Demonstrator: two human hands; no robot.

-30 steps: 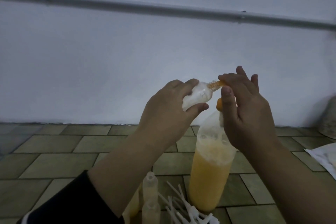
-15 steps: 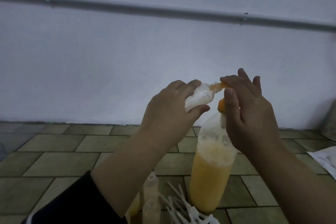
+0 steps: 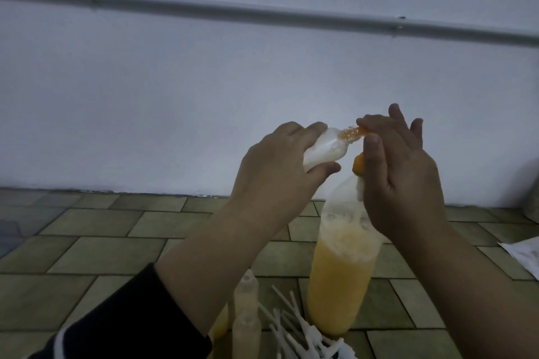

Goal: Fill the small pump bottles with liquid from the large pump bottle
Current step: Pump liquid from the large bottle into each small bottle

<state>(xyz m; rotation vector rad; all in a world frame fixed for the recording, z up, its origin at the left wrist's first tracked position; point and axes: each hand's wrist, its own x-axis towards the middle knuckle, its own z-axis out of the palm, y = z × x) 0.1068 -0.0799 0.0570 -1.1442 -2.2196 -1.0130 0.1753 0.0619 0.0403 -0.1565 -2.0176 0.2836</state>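
Note:
A large clear bottle (image 3: 338, 277), partly full of orange liquid, stands on the tiled floor. Its orange pump top (image 3: 358, 167) shows beside my right thumb. My right hand (image 3: 405, 172) covers the pump head, fingers bent over it. My left hand (image 3: 280, 172) grips a small clear bottle (image 3: 125, 151), tilted on its side, its threaded neck (image 3: 351, 134) against the pump spout under my right fingers. Orange liquid shows in that neck.
Two small capless bottles (image 3: 246, 315) stand at the bottom centre, beside a pile of white pump tubes (image 3: 297, 332). A white sheet (image 3: 522, 253) lies at the right edge. A white wall with a horizontal pipe (image 3: 262, 13) rises behind.
Both hands and the small bottle hold nearly the same pose; the view shifted slightly. Orange liquid stays at the small bottle's neck.

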